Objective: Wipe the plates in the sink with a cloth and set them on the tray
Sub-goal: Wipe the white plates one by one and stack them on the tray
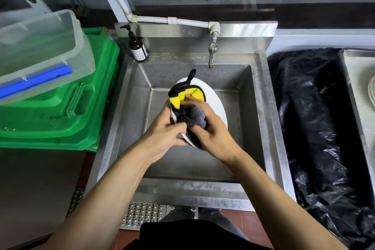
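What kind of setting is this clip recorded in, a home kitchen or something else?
Most likely a commercial or canteen dishwashing area, not a home kitchen. The deep stainless steel sink has a bare tap fed by an exposed pipe, a large green crate stands beside it, and a metal tray holds stacked plates.

even daylight | soft shadows | sharp centre | edges bowed
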`<action>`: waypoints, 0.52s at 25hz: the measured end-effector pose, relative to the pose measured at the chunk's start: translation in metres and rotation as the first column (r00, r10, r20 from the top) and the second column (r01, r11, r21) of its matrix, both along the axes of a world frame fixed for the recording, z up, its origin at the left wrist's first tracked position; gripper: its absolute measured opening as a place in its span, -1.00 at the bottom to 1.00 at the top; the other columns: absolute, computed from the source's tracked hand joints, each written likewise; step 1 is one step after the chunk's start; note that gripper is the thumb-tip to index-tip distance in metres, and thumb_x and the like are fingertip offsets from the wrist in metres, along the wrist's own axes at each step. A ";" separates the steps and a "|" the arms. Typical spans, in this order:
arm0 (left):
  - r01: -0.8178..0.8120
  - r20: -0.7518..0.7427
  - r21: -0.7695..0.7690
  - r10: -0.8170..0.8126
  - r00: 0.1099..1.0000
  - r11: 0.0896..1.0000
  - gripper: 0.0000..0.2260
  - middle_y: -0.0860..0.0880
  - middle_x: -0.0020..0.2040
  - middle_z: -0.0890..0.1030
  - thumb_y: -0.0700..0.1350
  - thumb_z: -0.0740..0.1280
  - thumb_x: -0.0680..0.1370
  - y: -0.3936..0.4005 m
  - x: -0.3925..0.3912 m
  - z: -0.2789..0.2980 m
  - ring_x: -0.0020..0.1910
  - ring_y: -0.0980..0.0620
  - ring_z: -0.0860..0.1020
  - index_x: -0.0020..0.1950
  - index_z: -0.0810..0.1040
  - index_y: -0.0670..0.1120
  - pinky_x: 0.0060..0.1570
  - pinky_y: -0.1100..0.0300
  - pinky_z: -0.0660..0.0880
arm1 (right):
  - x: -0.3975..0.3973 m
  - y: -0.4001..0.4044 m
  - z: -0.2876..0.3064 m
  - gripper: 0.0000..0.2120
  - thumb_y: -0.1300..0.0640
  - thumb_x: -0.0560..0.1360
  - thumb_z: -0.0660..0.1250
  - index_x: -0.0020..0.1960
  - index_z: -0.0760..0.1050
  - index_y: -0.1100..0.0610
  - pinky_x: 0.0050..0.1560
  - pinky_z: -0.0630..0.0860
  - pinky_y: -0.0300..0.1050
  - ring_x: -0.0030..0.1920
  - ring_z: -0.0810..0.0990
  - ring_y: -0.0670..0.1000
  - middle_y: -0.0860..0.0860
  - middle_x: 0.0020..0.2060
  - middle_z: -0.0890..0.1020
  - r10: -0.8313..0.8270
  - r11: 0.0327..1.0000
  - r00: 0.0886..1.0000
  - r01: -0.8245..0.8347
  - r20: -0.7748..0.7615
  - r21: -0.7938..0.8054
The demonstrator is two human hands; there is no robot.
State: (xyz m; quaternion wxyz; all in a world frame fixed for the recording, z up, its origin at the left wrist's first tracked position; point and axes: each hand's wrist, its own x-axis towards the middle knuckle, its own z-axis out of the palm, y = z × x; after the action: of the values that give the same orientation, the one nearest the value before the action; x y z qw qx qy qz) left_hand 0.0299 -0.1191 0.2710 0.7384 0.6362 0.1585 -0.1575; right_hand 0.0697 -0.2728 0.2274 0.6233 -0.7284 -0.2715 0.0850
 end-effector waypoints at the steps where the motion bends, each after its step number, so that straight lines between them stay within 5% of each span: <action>1: -0.004 -0.001 -0.002 0.004 1.000 1.000 -0.26 -0.06 0.29 0.59 -0.43 0.15 0.37 0.002 0.000 0.000 0.27 -0.16 0.58 0.45 0.36 0.14 -0.02 -0.30 0.61 | -0.006 -0.004 -0.002 -0.54 0.49 0.53 0.32 0.40 0.47 0.27 0.53 0.24 -0.16 0.55 0.33 -0.04 0.01 0.41 0.50 0.029 1.000 1.000 -0.029 0.002 0.003; 6: 0.063 0.023 0.059 -0.064 0.998 0.996 -0.24 -0.01 0.36 0.54 -0.40 0.16 0.40 -0.002 -0.003 -0.001 0.33 -0.19 0.53 0.48 0.28 0.23 0.03 -0.28 0.61 | 0.007 0.006 0.000 -0.55 0.44 0.56 0.28 0.42 0.44 0.24 0.54 0.25 -0.14 0.53 0.35 -0.06 0.02 0.41 0.49 -0.044 0.999 0.999 0.044 0.009 0.006; 9: 0.060 0.022 0.075 -0.062 0.998 0.995 -0.20 -0.04 0.32 0.57 -0.37 0.18 0.37 -0.003 -0.001 0.003 0.30 -0.22 0.54 0.49 0.27 0.29 0.05 -0.31 0.60 | 0.022 0.014 0.006 -0.54 0.41 0.56 0.28 0.44 0.42 0.20 0.49 0.24 -0.29 0.48 0.35 -0.22 -0.17 0.39 0.45 -0.137 0.990 0.990 0.138 -0.028 0.014; 13: 0.021 0.054 0.086 -0.026 0.998 0.996 -0.27 -0.03 0.31 0.58 -0.51 0.12 0.47 0.008 0.002 0.006 0.30 -0.15 0.57 0.44 0.35 0.18 0.02 -0.32 0.60 | -0.007 0.008 -0.004 -0.55 0.40 0.54 0.30 0.42 0.45 0.22 0.55 0.25 -0.13 0.55 0.32 -0.05 0.03 0.46 0.45 -0.045 0.999 0.998 0.045 -0.045 0.000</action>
State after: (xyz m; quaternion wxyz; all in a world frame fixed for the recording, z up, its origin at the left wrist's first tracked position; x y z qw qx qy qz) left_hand 0.0320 -0.1114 0.2767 0.7128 0.6731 0.1373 -0.1415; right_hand 0.0632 -0.2651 0.2239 0.6314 -0.7319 -0.2411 0.0869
